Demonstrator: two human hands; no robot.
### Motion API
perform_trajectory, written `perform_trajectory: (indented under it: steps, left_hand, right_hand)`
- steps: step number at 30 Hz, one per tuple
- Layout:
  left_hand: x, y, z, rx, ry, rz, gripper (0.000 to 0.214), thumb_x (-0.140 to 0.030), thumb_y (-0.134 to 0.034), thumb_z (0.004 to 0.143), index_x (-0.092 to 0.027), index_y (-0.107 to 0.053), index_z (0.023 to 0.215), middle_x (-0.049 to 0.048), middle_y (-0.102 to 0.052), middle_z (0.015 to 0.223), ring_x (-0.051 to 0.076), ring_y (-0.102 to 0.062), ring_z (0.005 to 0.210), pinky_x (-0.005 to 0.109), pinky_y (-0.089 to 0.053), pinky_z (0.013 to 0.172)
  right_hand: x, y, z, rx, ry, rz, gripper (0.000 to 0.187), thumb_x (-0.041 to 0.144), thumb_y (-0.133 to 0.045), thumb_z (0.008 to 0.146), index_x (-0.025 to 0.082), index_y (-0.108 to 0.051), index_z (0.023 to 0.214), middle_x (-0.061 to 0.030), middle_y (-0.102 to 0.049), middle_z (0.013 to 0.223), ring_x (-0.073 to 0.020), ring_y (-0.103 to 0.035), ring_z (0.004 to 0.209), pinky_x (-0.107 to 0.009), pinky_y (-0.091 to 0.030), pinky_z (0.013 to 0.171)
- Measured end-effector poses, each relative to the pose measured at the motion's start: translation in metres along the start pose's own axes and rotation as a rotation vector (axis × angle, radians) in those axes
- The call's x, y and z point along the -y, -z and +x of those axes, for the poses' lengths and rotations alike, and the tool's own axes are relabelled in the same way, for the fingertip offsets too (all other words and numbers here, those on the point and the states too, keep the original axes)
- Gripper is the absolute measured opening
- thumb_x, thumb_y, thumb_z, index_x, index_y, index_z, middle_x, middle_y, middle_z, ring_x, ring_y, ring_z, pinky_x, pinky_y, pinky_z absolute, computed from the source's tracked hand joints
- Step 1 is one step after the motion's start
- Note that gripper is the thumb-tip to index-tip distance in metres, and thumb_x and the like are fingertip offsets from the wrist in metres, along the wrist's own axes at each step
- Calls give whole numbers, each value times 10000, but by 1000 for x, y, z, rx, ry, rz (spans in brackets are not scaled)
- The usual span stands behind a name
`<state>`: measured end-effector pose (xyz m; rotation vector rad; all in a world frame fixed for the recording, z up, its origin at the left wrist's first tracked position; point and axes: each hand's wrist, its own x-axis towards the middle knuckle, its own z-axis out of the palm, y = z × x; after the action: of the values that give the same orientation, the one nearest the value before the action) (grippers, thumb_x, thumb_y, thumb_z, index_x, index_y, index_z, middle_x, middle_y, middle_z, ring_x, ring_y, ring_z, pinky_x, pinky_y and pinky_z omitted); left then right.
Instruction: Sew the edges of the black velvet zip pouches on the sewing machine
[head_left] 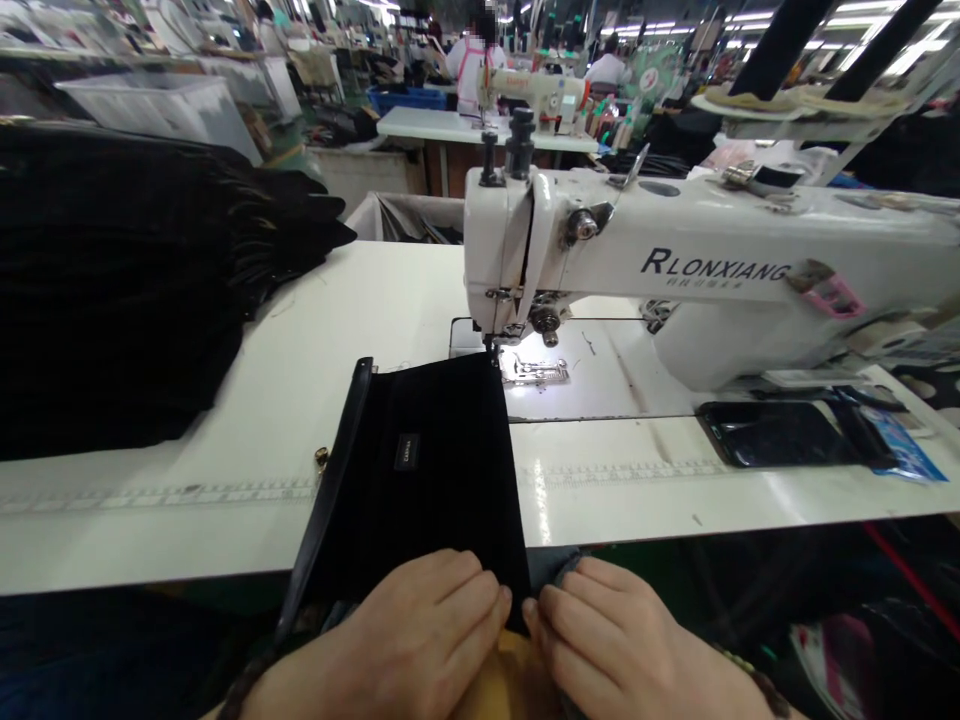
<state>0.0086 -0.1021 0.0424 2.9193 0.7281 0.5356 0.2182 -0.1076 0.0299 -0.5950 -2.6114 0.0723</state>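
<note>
A black fabric panel (442,480) with a small dark label (406,452) lies over the table's front edge. Its far right corner reaches under the needle area of a white sewing machine (585,230). Along its left side runs a black leather-like strip (330,480), and a small gold metal fitting (322,458) sits beside that strip. My left hand (420,630) is closed over the panel's near edge. Close beside it, my right hand (607,630) is closed on dark grey-blue cloth (551,565) at the near right corner. Both hands' palms are hidden.
A large pile of black pieces (120,290) covers the table's left side. A phone (780,434) and a blue packet (904,445) lie at right. A printed ruler strip (150,497) runs along the table (187,545). Behind stands another sewing machine (536,98) with a person (472,65) nearby.
</note>
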Motion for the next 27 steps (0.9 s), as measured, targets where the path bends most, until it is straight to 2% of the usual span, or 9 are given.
perform_trajectory:
  steps: [3, 6, 8, 13, 19, 23, 27]
  left_hand:
    - [10, -16, -3, 27, 23, -13, 342, -42, -228, 884, -87, -557, 964, 67, -626, 831, 169, -548, 741, 300, -492, 722]
    - [22, -28, -3, 107, 23, -3, 235, -78, -332, 872, -114, -558, 929, 65, -598, 816, 162, -526, 743, 296, -482, 725]
    - [30, -32, -2, 163, 14, -4, 185, -92, -385, 854, -124, -555, 918, 65, -581, 811, 165, -517, 759, 301, -477, 728]
    - [48, -33, 10, 191, -2, 14, 150, -96, -425, 816, -115, -560, 880, 73, -567, 811, 181, -504, 748, 306, -479, 669]
    - [70, -33, 24, 96, -48, 58, 227, -66, -355, 836, -100, -579, 833, 75, -571, 778, 192, -512, 710, 310, -475, 587]
    - [86, -31, 31, -30, -69, 91, 374, -39, -234, 878, -74, -599, 803, 75, -590, 736, 180, -523, 650, 296, -464, 537]
    - [103, -30, 35, -151, -110, 131, 386, -41, -232, 896, -60, -607, 805, 66, -610, 706, 170, -534, 623, 287, -465, 538]
  right_hand:
    - [-10, -8, 4, 62, -7, 18, 347, 51, -275, 876, 88, -594, 743, -44, -524, 619, -155, -428, 567, -300, -343, 541]
    - [-21, -14, 8, 131, -27, 51, 283, 45, -315, 850, 83, -591, 806, -48, -527, 653, -163, -411, 580, -305, -327, 533]
    - [-29, -16, 11, 177, -40, 78, 227, 48, -359, 830, 88, -583, 829, -46, -529, 674, -165, -405, 592, -304, -322, 540]
    - [-50, -16, 22, 272, -93, 93, 160, 56, -424, 805, 116, -569, 832, -40, -525, 702, -165, -407, 615, -300, -335, 584]
    - [-74, -18, 36, 375, -51, 49, 124, 82, -446, 794, 135, -558, 808, -39, -527, 701, -160, -412, 600, -301, -314, 568]
    - [-89, -21, 45, 416, 12, -15, 116, 103, -451, 816, 130, -564, 808, -39, -539, 687, -154, -427, 591, -304, -302, 556]
    - [-104, -24, 55, 426, 41, -37, 120, 97, -461, 806, 114, -579, 820, -38, -551, 673, -157, -448, 585, -311, -303, 528]
